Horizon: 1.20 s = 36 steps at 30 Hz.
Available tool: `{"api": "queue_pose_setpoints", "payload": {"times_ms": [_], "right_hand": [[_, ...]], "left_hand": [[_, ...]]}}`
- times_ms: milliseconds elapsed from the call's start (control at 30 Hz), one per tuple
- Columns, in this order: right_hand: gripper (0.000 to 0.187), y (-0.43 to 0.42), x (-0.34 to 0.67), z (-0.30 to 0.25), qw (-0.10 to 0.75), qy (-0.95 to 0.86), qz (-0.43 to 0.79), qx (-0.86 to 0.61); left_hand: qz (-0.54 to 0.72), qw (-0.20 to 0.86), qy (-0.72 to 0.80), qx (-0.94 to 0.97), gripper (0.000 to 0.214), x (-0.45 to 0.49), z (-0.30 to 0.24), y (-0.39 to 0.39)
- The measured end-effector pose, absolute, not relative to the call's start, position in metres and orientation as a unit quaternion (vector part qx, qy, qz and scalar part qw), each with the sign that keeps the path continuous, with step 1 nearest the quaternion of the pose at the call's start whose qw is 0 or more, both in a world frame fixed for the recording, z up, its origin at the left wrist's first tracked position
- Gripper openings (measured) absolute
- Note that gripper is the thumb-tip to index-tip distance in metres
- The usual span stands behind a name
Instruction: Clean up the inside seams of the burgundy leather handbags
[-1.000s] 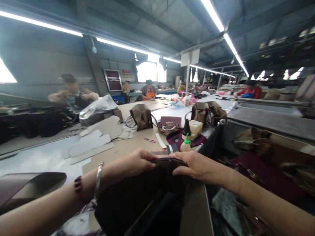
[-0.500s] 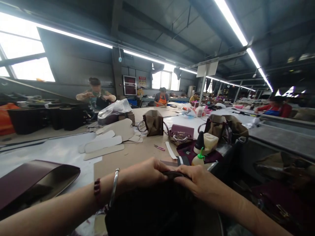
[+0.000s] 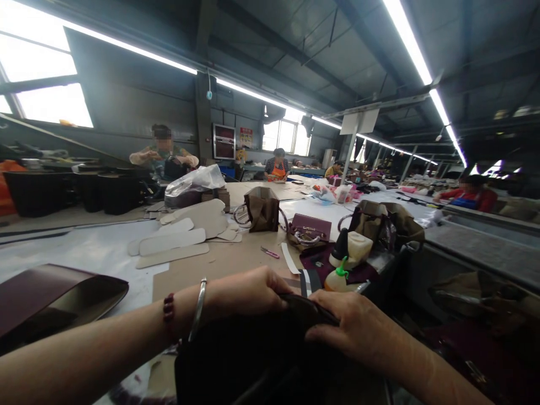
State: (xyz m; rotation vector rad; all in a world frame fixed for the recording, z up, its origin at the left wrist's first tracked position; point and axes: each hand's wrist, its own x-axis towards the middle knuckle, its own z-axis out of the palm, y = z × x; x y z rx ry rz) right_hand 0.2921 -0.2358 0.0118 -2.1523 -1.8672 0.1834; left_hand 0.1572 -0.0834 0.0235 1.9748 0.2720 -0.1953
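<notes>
1. Head view: a person's left hand [image 3: 248, 292] and right hand [image 3: 358, 332] are both holding the top rim of a dark bag [image 3: 244, 360]. The bag is sitting low in the middle of the picture, at the near edge of the worktop [image 3: 228, 261].
2. The left grip is closing over the rim, with the fingers curling across its edge. The right grip is pinching the same rim from the other side, with the fingertips tucking over it.
3. Half a second ago the hands were almost touching. Now they are sitting slightly apart, the right hand having slid down and to the right. More of the rim is showing between them, so it appears to be getting drawn taut.
4. A silver bangle [image 3: 197, 309] is hanging on the left wrist.
5. Just beyond the hands, a glue bottle [image 3: 336, 278] with a green tip is standing upright. A curved maroon panel [image 3: 50, 292] is lying well to the left.
6. Across the worktop, a co-worker [image 3: 162, 154] is sitting and working.
</notes>
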Motion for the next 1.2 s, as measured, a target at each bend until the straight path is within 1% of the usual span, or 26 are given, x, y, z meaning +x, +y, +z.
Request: {"api": "queue_pose_setpoints", "payload": {"times_ms": [100,200,300,333,400,467,533,600,700,733,900,967,1033,1200], "right_hand": [[0.013,-0.237,0.296,0.007,0.151,-0.649,0.060,-0.743],[0.012,-0.240,0.302,0.001,0.154,-0.651,0.043,-0.742],[0.009,-0.245,0.306,-0.002,0.157,-0.646,0.029,-0.746],[0.010,-0.247,0.307,-0.003,0.158,-0.644,0.030,-0.748],[0.019,-0.252,0.309,-0.005,0.164,-0.641,0.023,-0.749],[0.029,-0.258,0.311,-0.007,0.174,-0.643,-0.025,-0.746],[0.029,-0.263,0.312,-0.009,0.184,-0.647,-0.106,-0.732],[0.022,-0.267,0.313,-0.011,0.186,-0.655,-0.173,-0.712],[0.006,-0.273,0.314,-0.014,0.168,-0.671,-0.223,-0.687],[0.004,-0.274,0.314,-0.014,0.160,-0.674,-0.237,-0.681],[0.017,-0.279,0.315,-0.017,0.143,-0.649,-0.321,-0.674],[0.019,-0.281,0.316,-0.020,0.141,-0.646,-0.325,-0.676],[0.017,-0.282,0.318,-0.022,0.151,-0.652,-0.303,-0.678],[0.017,-0.286,0.321,-0.030,0.214,-0.669,-0.229,-0.674]], "left_hand": [[-0.089,0.514,0.087,0.848,0.030,0.164,0.028,-0.082],[-0.101,0.474,0.048,0.874,0.032,0.173,0.032,-0.080],[-0.112,0.429,0.043,0.895,0.032,0.184,0.034,-0.079],[-0.113,0.419,0.045,0.900,0.031,0.188,0.034,-0.079],[-0.112,0.405,0.045,0.906,0.030,0.196,0.034,-0.080],[-0.113,0.398,0.039,0.910,0.029,0.203,0.033,-0.082],[-0.114,0.390,0.029,0.913,0.028,0.209,0.032,-0.085],[-0.114,0.376,0.026,0.919,0.029,0.215,0.032,-0.088],[-0.118,0.351,0.033,0.928,0.029,0.221,0.033,-0.092],[-0.120,0.345,0.036,0.930,0.029,0.223,0.034,-0.094],[-0.111,0.328,0.044,0.937,0.026,0.230,0.034,-0.099],[-0.112,0.324,0.044,0.938,0.027,0.232,0.034,-0.100],[-0.116,0.320,0.043,0.939,0.028,0.234,0.033,-0.102],[-0.113,0.301,0.023,0.947,0.026,0.237,0.033,-0.108]]}}
